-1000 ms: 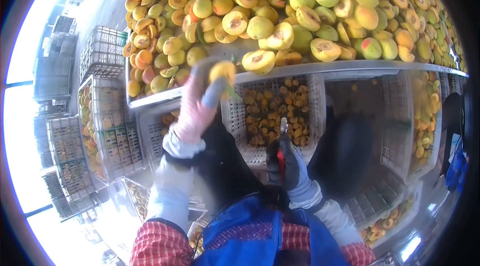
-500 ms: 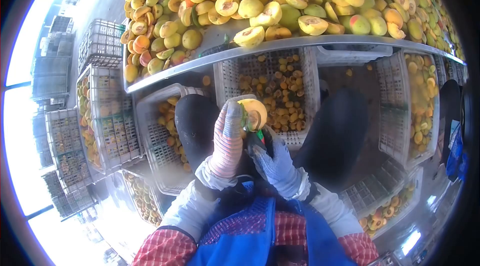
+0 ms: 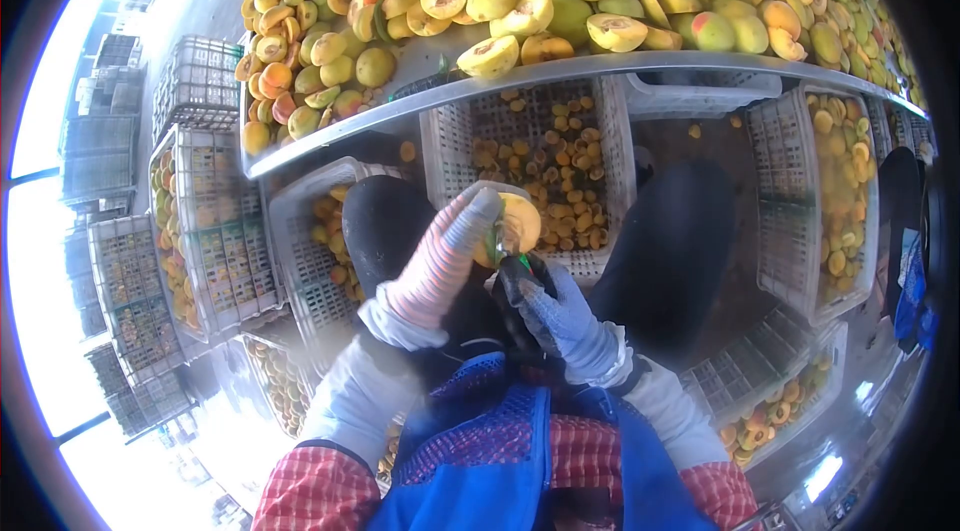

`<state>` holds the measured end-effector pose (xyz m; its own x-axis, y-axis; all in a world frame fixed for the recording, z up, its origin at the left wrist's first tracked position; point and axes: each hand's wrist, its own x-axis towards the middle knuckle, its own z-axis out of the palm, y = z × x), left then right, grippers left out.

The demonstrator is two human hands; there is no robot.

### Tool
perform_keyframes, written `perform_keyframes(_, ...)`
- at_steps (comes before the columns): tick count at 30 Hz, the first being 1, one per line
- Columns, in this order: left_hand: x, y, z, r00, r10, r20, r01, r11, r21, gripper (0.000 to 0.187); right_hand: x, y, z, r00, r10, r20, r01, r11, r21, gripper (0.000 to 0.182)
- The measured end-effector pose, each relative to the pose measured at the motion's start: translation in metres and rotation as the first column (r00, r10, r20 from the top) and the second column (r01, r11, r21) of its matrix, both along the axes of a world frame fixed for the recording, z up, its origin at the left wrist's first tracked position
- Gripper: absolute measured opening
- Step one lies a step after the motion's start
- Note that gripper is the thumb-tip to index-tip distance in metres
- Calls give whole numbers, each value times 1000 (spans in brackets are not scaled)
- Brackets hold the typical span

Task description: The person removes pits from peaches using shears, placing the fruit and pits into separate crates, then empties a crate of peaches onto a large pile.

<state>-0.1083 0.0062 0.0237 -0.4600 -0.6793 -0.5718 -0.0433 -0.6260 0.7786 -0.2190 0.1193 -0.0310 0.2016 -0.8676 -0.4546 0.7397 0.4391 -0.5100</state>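
Note:
My left hand [image 3: 440, 256], in a striped knit glove, is closed around a yellow peach half [image 3: 521, 221], its cut face turned to the right. In my right hand [image 3: 572, 319], also gloved, is a small hand tool [image 3: 513, 279] with a black and green handle. The tool's tip meets the lower part of the peach half; its exact shape is hidden there. Both hands are close together above my lap. Just beyond them stands a plastic crate [image 3: 437, 146] with peach halves in its bottom.
A metal-edged table [image 3: 400, 109] heaped with whole and halved peaches [image 3: 490, 1] spans the far side. Crates of fruit stand at the left [image 3: 225, 231] and right [image 3: 785, 201]. My knees [image 3: 675, 251] flank the central crate.
My left hand has tilted to the right with the peach half. My right hand has shifted slightly right, and the tool's tip is now up against the fruit.

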Motion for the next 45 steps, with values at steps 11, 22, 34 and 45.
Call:
perform_keyframes(11, 2, 13, -21, 998, -29, -56, 13, 965, -262, 56, -1, 0, 5, 438, 231, 868, -212, 966, -150, 43)
perform_keyframes(22, -21, 51, -11, 830, 531, -174, -405, 786, 467, 64, -15, -16, 8, 263, 19, 965, 3, 1000, -20, 45)
perform_keyframes(34, 183, -66, 18, -319, 337, 886, 604, 793, -84, 28, -13, -21, -49, 531, -51, 846, -73, 992, 106, 52)
perform_keyframes(45, 42, -240, -31, -64, 192, 979, 782, 619, -71, 59, -19, -40, -54, 853, -153, 500, -37, 936, 349, 44)
